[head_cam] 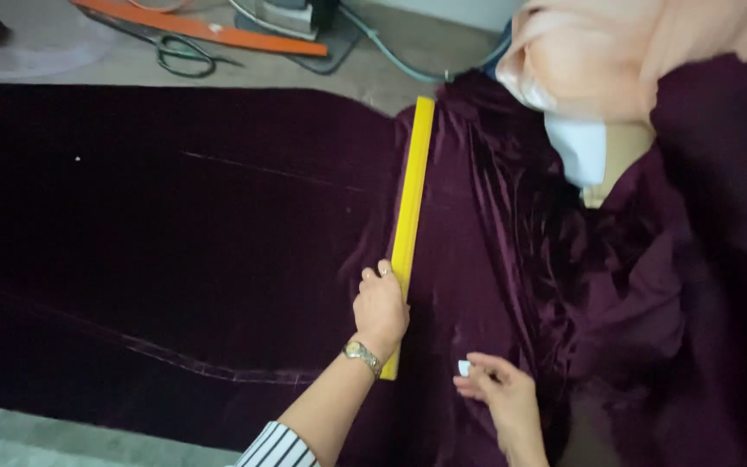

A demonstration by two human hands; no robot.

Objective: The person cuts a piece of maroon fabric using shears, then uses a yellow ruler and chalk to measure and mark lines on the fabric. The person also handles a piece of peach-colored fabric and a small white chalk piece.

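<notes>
Left hand pins yellow ruler flat on purple velvet; right hand pinches white chalk. Velvet's slippery; ruler could skew.

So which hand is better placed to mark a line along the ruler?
Probably the right hand: it pinches a white chalk beside the ruler, while the left hand presses the ruler onto the fabric.

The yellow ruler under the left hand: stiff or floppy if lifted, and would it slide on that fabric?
The yellow ruler lies dead straight across rumpled dark purple velvet, so probably stiff. It looks thin, likely light. The left hand presses it down, suggesting it might shift on the cloth.
</notes>
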